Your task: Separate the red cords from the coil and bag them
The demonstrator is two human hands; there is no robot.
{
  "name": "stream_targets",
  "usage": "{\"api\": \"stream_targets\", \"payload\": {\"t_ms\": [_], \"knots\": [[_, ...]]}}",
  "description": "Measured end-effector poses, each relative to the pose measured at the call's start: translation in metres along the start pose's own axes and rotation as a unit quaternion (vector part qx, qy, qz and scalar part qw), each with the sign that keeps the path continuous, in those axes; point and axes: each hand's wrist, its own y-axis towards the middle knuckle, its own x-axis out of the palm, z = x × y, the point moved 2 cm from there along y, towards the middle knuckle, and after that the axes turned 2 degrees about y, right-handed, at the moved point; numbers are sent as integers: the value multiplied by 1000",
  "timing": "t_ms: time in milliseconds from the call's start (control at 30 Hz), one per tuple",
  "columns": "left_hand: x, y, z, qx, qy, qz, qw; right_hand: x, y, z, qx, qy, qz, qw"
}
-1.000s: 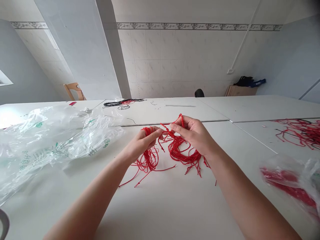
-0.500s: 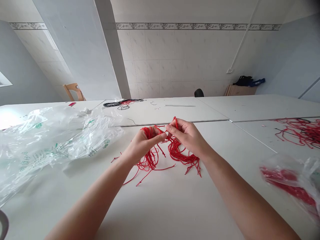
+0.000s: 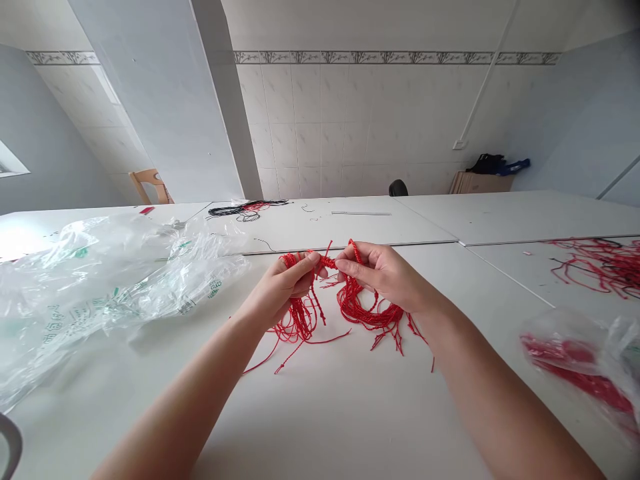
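Note:
A red braided cord (image 3: 327, 263) stretches between my two hands above the white table. My left hand (image 3: 286, 280) is closed, pinching the cord between thumb and fingers, with more red strands looped over its fingers. Opposite it, my right hand (image 3: 375, 270) pinches the cord's other part, and a red loop passes over its index finger. Loose red strands (image 3: 301, 321) hang below the left hand onto the table. Under the right hand lies a curved bundle of red cords (image 3: 367, 313) with knotted, frayed ends. The left fingertips are partly hidden by the thumb.
Crumpled clear plastic bags (image 3: 115, 273) cover the table's left side. At right lie red and black cords (image 3: 607, 267) and a plastic bag with red contents (image 3: 580, 373). Farther back are black cords (image 3: 245, 209) and a thin strip (image 3: 360, 213). A seam crosses the table (image 3: 320, 413).
My left thumb has shifted up and left along the cord, and the thick braided part now shows between the hands. A short end sticks up there; a strand trails beneath my right wrist.

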Motion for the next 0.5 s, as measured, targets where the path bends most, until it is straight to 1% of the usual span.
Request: {"api": "stream_targets", "payload": {"t_ms": [500], "knots": [[-1,-2,1,-13,8,-11,1000,0,-1,-2,15,-11,3,1000]]}}
